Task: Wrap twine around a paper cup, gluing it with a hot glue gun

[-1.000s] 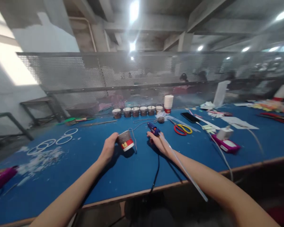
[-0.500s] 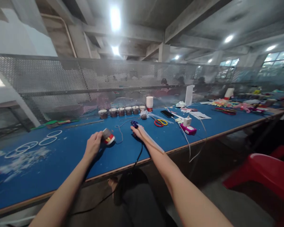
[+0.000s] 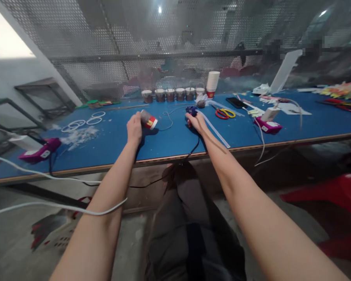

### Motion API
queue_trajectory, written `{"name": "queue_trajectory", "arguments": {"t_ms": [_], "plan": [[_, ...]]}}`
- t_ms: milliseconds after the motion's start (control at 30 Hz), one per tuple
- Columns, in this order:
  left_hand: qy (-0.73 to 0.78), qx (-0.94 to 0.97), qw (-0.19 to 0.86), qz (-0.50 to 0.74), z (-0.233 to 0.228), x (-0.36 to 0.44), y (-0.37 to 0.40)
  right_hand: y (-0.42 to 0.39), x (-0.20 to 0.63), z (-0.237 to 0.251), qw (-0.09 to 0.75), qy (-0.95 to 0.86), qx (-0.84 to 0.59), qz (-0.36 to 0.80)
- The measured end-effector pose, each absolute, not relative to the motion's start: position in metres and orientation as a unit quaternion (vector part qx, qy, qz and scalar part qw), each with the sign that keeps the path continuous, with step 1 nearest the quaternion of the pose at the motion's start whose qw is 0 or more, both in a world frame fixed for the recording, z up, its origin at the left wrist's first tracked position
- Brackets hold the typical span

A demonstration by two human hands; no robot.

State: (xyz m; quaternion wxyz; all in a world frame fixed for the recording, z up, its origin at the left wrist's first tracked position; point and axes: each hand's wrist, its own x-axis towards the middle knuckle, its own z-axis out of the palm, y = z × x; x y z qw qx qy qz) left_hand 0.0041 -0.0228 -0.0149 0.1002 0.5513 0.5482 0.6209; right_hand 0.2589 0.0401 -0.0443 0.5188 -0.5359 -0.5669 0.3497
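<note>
Fingers of our left hand [image 3: 133,128] wrapped a paper cup [image 3: 148,119] lying sideways on the blue table [image 3: 169,138]; at its three o'clock our right hand [image 3: 196,121] closed round a glue gun [image 3: 190,111].

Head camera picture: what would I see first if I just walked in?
Two bare arms stretch to a long blue table. The left hand holds a red-and-white paper cup on its side, and the right hand grips a blue glue gun. Behind them a row of small cups lines the far edge, with red-and-yellow scissors to the right.
</note>
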Motion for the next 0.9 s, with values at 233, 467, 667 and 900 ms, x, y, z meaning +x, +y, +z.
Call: {"name": "queue_trajectory", "arguments": {"t_ms": [233, 467, 667, 900], "plan": [[0.545, 0.529, 0.146, 0.634, -0.013, 0.004, -0.028, 0.035, 0.256, -0.043, 0.527, -0.567, -0.516, 0.366], [0.553, 0.518, 0.154, 0.634, -0.013, 0.006, -0.033, 0.025, 0.254, -0.039, 0.528, -0.562, -0.515, 0.375], [0.552, 0.490, 0.168, 0.654, -0.012, 0.003, -0.037, 0.025, 0.249, -0.038, 0.513, -0.575, -0.518, 0.371], [0.562, 0.481, 0.199, 0.644, -0.020, 0.000, -0.033, 0.030, 0.250, -0.047, 0.491, -0.586, -0.534, 0.361]]}}
